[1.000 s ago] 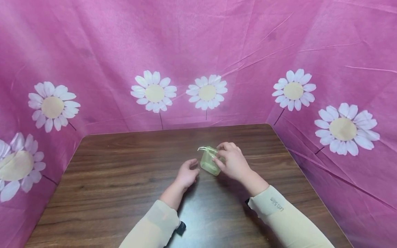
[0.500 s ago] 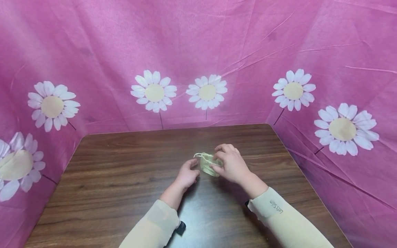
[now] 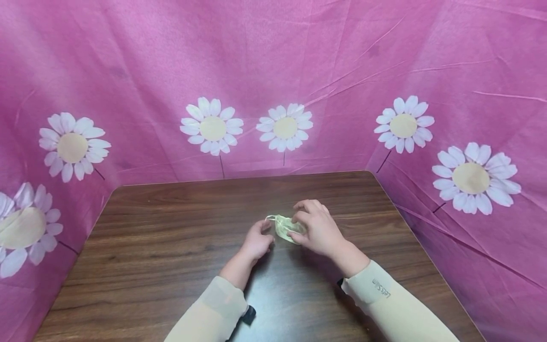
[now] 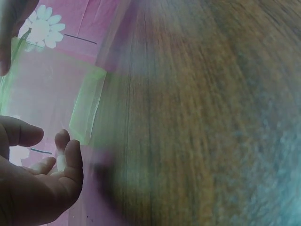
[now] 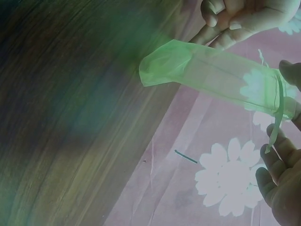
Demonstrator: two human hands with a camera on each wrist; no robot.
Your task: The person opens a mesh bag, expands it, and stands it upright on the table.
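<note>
A sheer light-green drawstring pouch (image 3: 285, 229) is held up just above the table, between my two hands. My right hand (image 3: 317, 228) pinches it between thumb and fingers from the right side. In the right wrist view, the gathered mouth of the pouch (image 5: 225, 77) with its green cord (image 5: 279, 108) lies at those fingertips. My left hand (image 3: 258, 241) is on the pouch's left side, fingers loosely bent, with nothing in its grasp. A pale cord loop (image 3: 270, 217) sticks out toward its fingertips. The left wrist view shows the left hand (image 4: 42, 183) below the pouch's closed bottom corner.
A dark wood-grain table (image 3: 149, 266) spreads under both hands. Pink cloth (image 3: 273, 57) printed with white daisies hangs round its back and sides. Each sleeve (image 3: 209, 308) carries a black wrist camera strap (image 3: 249, 314).
The pouch has tipped over in the right hand, its top edge and cord loop dropping down and left toward the left hand. The right hand has shifted slightly; the left hand has stayed in place.
</note>
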